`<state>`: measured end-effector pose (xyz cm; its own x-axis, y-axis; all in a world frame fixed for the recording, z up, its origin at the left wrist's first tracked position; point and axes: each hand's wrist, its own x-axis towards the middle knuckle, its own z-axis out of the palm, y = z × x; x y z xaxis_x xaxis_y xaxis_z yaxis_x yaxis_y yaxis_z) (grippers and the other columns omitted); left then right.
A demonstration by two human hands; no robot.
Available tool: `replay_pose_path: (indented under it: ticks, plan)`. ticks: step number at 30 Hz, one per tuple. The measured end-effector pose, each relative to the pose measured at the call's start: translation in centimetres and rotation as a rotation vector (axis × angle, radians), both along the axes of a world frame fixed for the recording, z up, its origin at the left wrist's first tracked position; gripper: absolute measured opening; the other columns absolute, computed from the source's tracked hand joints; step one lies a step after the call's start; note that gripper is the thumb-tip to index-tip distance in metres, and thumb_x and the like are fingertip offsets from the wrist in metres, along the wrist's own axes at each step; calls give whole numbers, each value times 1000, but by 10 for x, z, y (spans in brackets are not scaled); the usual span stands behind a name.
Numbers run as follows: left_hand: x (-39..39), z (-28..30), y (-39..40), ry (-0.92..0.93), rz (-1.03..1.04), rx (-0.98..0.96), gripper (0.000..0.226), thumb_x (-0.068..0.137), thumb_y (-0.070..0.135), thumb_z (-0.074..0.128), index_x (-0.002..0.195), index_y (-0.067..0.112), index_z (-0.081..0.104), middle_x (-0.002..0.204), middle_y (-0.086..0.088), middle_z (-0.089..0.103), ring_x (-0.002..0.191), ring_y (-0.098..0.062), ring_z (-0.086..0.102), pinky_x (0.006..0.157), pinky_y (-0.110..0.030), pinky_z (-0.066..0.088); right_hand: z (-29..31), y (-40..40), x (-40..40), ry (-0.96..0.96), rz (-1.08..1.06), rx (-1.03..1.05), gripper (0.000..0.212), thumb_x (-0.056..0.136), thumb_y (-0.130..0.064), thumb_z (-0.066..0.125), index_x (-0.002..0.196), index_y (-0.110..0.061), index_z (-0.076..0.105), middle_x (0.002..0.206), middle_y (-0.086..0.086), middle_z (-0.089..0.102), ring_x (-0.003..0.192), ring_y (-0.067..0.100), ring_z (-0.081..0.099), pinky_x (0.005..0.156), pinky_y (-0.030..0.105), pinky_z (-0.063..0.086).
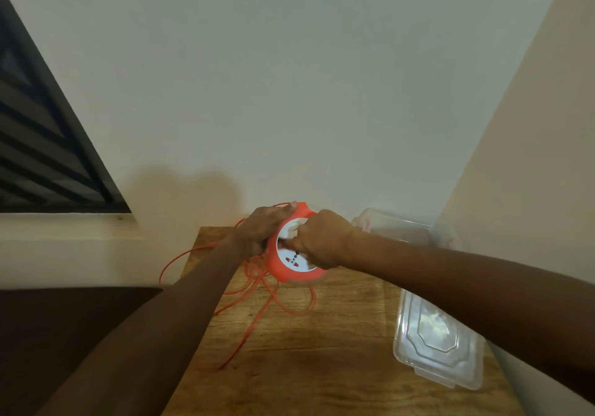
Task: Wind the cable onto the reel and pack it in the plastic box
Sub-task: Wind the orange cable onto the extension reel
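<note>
Winding loose orange cable (257, 290) onto a round orange-and-white plastic reel (291, 259), held above the wooden surface (306, 351).

Left hand (260, 225) clasps the rim, steadying it; right hand (317, 241) grips the white centre, likely cranking. Clear plastic box (402, 225) waits open at two o'clock, lid (441, 341) at four.

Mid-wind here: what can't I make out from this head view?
- Reel centre: covered by the right hand; its grip there is hidden.
- Reel's back: behind the left hand; wound amount unseen.
- Cable end: loops overlap, plug not found.
- Box contents: blurred, partly behind the right forearm.
- Lid: right edge under the forearm.
</note>
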<state>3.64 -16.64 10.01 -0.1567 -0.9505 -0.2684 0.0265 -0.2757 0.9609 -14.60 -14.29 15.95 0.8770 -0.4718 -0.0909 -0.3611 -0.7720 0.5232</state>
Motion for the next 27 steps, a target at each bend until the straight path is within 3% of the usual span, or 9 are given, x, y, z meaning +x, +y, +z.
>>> replay_pose_path:
  ticks: [4,8,11,13,16,18,20,23,27]
  plan:
    - [-10,-6,3,80,258,-17,37,89,49,77,94,13,80,111,-27,76,89,-38,74,92,-63,57,-20,-2,0,-561,-430,164,58,90,-59,46,137,-25,45,102,2,70,80,27,68,54,29,35]
    - [-19,-7,5,77,350,-51,51,87,46,80,102,-3,76,113,-34,71,86,-37,70,90,-67,55,-35,10,6,-1067,-823,756,51,83,-32,61,128,-12,51,100,5,68,81,21,64,57,27,43]
    - [-17,-5,3,18,357,-51,41,86,51,79,88,10,82,96,-22,79,81,-35,77,75,-54,64,-32,22,14,-1474,-1022,1299,59,80,-13,63,135,-8,40,75,10,70,57,18,65,47,28,48]
    - [-15,-1,1,17,339,-42,34,88,50,77,76,19,84,86,-11,82,73,-26,79,59,-37,64,-32,29,19,-1546,-987,1368,77,79,-16,65,145,-19,25,67,7,70,47,15,64,41,24,47]
    - [-9,7,-2,-16,342,-22,40,90,52,74,76,15,82,90,-15,81,79,-31,79,69,-45,66,-32,34,17,-1292,-766,949,73,73,-29,70,134,-18,33,82,-2,69,63,15,68,45,27,49]
    - [-3,12,-3,-19,327,-14,44,90,53,73,95,10,79,101,-20,80,90,-39,77,79,-52,65,-31,30,5,-907,-468,488,53,79,-26,65,128,-21,46,94,2,68,78,21,68,52,28,49]
    - [3,16,-4,-30,281,-2,48,91,54,72,104,7,77,105,-21,80,87,-39,78,71,-46,66,-26,20,-7,-529,-156,197,39,85,-16,65,123,-20,57,117,11,62,89,30,67,54,33,52]
    - [6,20,-3,-48,186,23,51,91,54,71,109,6,74,104,-21,80,84,-37,78,64,-41,65,-8,4,-17,-181,49,146,42,89,-11,66,126,-29,57,148,15,36,101,31,63,57,35,53]
    - [7,20,-3,-99,115,19,50,93,52,70,113,7,74,107,-22,79,91,-40,77,79,-51,64,13,-6,-17,86,181,58,54,94,-19,62,140,-40,42,154,16,26,104,33,63,55,34,45]
